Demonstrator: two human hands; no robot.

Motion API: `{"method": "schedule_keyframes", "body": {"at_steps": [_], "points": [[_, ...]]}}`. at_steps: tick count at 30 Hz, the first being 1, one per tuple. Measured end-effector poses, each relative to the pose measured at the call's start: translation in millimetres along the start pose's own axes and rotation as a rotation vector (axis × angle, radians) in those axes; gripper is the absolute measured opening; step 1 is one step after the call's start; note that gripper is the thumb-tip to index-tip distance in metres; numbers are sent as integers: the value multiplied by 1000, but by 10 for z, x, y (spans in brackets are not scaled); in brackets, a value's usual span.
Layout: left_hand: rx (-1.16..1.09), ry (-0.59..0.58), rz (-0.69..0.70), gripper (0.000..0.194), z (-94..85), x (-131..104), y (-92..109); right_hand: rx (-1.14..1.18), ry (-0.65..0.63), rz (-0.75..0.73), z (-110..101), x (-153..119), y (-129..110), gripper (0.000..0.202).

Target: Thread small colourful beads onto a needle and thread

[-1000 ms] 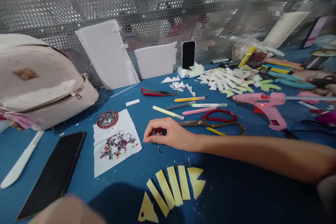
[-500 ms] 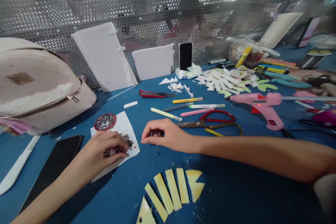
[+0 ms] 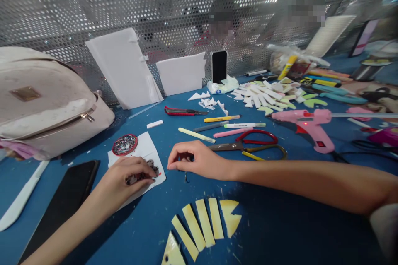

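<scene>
Many small loose bits [image 3: 152,166] lie on the white paper [image 3: 148,144] directly under the left hand [image 3: 132,174], the nearer one; its grip is curled, nearly closed, can't tell if any are caught. Right hand [image 3: 193,159] just off the paper's right edge, thumb and fingertip close together, hold unclear.

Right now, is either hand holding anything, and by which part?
Can't tell: left hand is at the bits, right hand looks pinched, but any hold is hidden or too small.
</scene>
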State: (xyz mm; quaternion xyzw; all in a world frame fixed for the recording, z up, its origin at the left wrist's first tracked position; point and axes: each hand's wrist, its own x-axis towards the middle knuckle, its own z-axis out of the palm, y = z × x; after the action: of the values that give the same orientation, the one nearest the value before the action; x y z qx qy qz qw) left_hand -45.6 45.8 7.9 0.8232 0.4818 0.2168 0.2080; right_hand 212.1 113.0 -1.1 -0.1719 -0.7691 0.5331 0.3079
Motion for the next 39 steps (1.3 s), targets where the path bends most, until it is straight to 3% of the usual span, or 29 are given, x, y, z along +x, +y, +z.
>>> {"method": "schedule_keyframes", "body": {"at_steps": [14,23,35,39], "points": [[-104,6,-177,13,44,12,105,2,-4,-11,-1,4,21,15],[-166,19,-142,15,75,41,101,2,-8,-8,0,4,14,18],[-57,-48,-32,20,98,-6,64,8,-8,17,1,5,6,22],[-52,10,-34,19,52,-5,74,10,-6,17,-1,7,1,22]]}}
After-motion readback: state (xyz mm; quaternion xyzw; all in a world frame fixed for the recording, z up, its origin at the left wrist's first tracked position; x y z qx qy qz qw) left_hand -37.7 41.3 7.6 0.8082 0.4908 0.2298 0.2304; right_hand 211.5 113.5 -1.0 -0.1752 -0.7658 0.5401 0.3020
